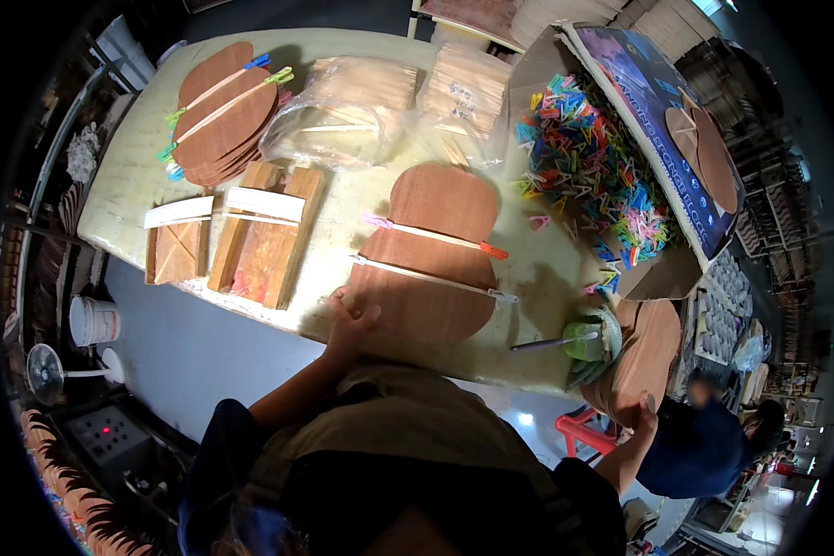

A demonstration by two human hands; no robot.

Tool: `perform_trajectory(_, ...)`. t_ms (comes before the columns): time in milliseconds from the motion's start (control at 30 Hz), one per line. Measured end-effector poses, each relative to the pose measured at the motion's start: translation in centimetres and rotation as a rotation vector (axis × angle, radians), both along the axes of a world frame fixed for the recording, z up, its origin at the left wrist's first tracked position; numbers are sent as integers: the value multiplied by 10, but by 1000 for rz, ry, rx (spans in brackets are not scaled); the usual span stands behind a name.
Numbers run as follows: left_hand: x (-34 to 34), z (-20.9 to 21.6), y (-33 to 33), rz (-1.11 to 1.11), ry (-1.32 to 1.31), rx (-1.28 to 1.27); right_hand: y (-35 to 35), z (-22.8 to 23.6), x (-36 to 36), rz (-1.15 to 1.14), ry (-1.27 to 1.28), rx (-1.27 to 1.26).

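Observation:
A brown figure-eight wooden plate, shaped like a ukulele body [426,315], lies before me on the table. Two thin pale wooden strips [435,235] cross it, held at their ends by small plastic clothespins, pink, orange [494,251] and whitish. At its lower left edge rests my left hand [354,313], thumb and fingers apart, gripping nothing. Down to the right, my right hand [643,422] closes on the lower edge of a plate in a stack of similar bare wooden plates [641,357]. Its fingertips are partly hidden.
A cardboard box [658,283] of colourful clothespins [593,157] stands at right, beside a green glue cup [581,341] with a brush. Clipped plates [222,162], bagged strips [357,88] and wooden holders [267,236] occupy the left and back. A red stool [579,434] and another person [700,445] are right.

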State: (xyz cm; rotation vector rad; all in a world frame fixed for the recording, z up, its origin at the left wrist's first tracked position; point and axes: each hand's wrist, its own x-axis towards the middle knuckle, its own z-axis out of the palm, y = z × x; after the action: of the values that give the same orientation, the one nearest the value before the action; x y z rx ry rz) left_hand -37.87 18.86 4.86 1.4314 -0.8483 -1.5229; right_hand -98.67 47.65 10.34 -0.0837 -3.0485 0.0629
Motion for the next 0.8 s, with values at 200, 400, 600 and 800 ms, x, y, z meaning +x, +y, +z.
perform_trajectory(200,27,25,-8,-40,398,151,36,-32,-44,104,-206,-313)
perform_trajectory(400,82,57,-41,154,351,-112,45,-38,-48,60,-254,-408)
perform_trajectory(600,173,82,-170,472,280,-438,52,-36,-40,10,-271,-460)
perform_trajectory(800,291,40,-299,645,231,-454,67,-55,-38,-17,-160,-392)
